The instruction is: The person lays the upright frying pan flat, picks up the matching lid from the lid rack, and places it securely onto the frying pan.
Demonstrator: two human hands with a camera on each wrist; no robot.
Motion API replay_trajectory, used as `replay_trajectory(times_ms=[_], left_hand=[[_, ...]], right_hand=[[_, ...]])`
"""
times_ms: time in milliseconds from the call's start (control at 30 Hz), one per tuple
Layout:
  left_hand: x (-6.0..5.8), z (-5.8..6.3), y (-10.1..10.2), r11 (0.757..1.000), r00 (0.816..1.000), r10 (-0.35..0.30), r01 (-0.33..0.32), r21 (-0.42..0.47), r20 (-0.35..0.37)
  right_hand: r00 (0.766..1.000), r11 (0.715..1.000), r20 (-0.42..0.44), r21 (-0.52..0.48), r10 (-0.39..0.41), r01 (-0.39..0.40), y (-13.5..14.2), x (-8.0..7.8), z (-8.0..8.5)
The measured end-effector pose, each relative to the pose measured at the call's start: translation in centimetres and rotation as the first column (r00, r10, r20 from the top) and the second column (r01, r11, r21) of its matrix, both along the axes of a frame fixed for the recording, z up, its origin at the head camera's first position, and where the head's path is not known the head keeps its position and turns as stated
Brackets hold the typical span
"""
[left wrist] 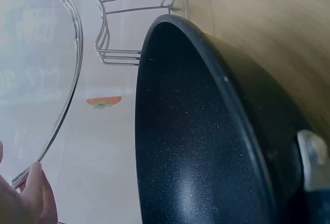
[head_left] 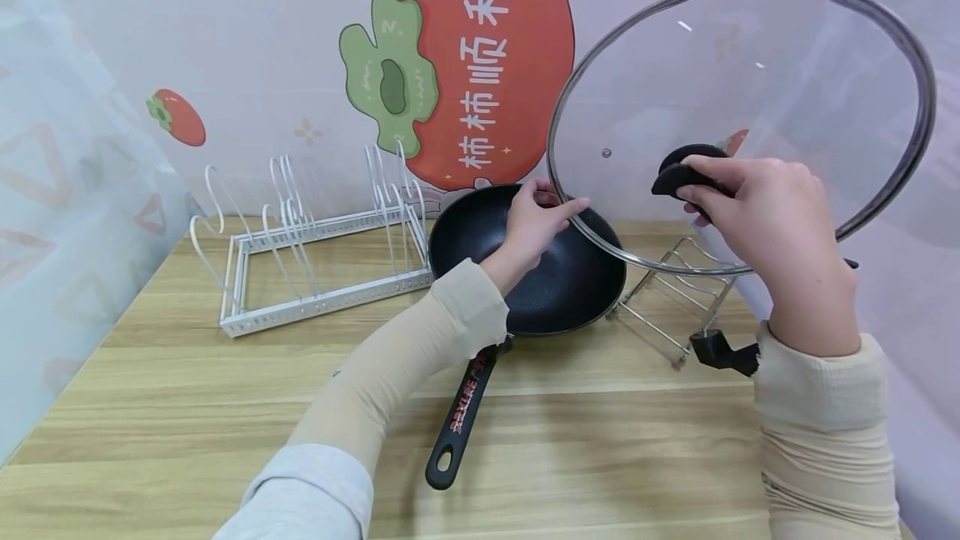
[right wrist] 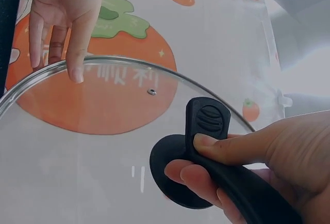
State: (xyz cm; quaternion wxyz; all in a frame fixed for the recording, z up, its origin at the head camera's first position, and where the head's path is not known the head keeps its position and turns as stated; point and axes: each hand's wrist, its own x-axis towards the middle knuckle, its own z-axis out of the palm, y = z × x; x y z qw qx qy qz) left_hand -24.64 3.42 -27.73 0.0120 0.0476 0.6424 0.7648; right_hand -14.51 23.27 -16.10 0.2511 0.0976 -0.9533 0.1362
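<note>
A large clear glass lid [head_left: 742, 90] with a metal rim is held up, tilted on edge, over the right side of the table. My right hand [head_left: 772, 207] grips its black handle [right wrist: 209, 118], thumb on the ridged tab. At the lid's left edge my left hand [head_left: 534, 227] pinches the rim, the thumb on one face and the fingers behind. Under my left forearm a black wok [head_left: 558, 294] rests on the table, its inside facing up. The wok's black handle [head_left: 465, 415] points toward me. In the left wrist view, the wok [left wrist: 191, 126] fills the middle.
A white metal rack [head_left: 322, 302] with upright curved hooks stands left of the wok. To its right, partly behind the lid, sits a silver wire rack [head_left: 652, 319]. The wooden table [head_left: 187, 432] backs onto a wall sheet [head_left: 247, 48] printed with persimmons.
</note>
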Motion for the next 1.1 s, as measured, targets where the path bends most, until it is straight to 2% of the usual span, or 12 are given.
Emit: replay_trajectory(times_ms=[267,500,800,1100], left_hand=[[0.1,-0.1,-0.8,1.000,0.999,0.009,-0.008,0.010,-0.039],[0.3,-0.4,-1.4,0.999,1.000,0.019,-0.019,0.026,-0.025],[0.3,-0.4,-2.4,0.999,0.995,0.047,-0.048,-0.008,-0.083],[0.5,-0.3,-3.3,0.995,0.992,0.079,-0.085,-0.055,-0.102]], right_hand=[[1.000,1.000,0.012,-0.032,0.001,-0.001,-0.3,-0.3,0.0],[1.000,0.999,0.016,-0.033,0.016,-0.015,-0.8,-0.7,-0.3],[0.997,0.998,-0.056,-0.034,0.045,-0.047,-1.3,-0.9,-0.8],[0.998,0.997,-0.059,-0.075,0.032,-0.036,-1.8,-1.4,-1.6]])
